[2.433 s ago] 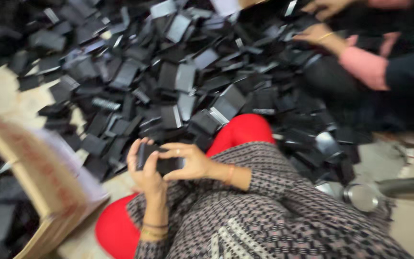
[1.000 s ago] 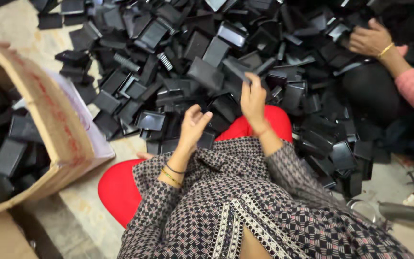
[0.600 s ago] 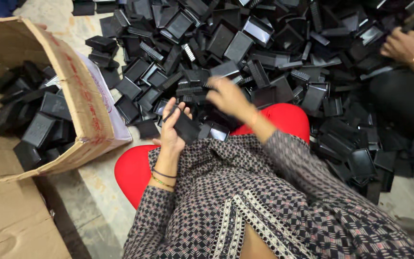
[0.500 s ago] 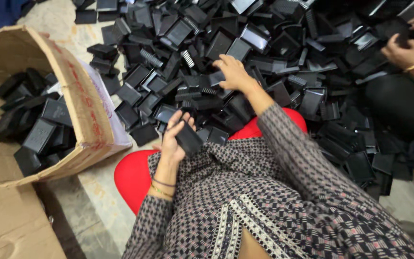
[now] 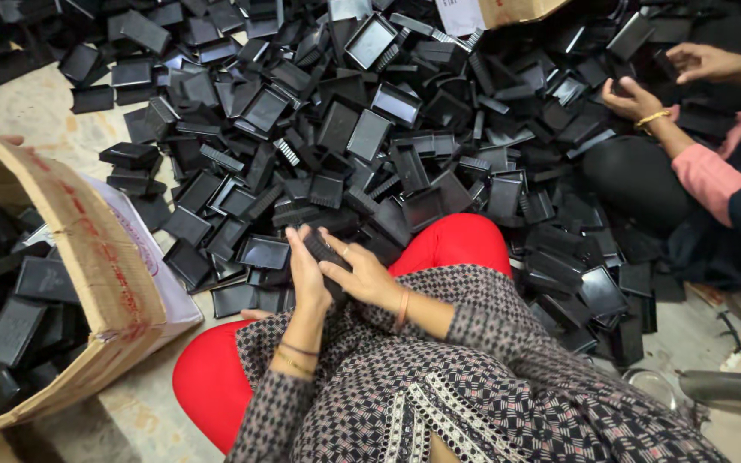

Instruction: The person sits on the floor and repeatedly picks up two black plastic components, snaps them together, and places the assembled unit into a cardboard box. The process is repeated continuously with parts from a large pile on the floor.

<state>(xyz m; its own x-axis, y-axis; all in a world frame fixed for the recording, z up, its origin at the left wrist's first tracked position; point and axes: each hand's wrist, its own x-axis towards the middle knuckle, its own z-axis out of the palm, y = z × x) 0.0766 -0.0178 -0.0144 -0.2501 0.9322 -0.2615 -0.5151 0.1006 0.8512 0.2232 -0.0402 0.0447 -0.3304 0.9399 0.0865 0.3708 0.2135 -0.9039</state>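
Observation:
My left hand (image 5: pixel 305 279) and my right hand (image 5: pixel 362 274) are together over my lap, both gripping one black plastic case part (image 5: pixel 322 254) with a ribbed edge. The hands sit just at the near edge of a big heap of black plastic trays and lids (image 5: pixel 370 129) spread on the floor. My knees in red trousers (image 5: pixel 456 240) poke out beneath a patterned tunic.
An open cardboard box (image 5: pixel 96 257) at the left holds several black parts. Another person sits at the right, their hands (image 5: pixel 636 99) working in the heap. A second carton (image 5: pixel 516 10) shows at the top edge. A metal object (image 5: pixel 722 387) lies at the lower right.
My right hand reached into the heap, then came back to my lap; both hands now hold the black part together. The view has swung so the box sits further left.

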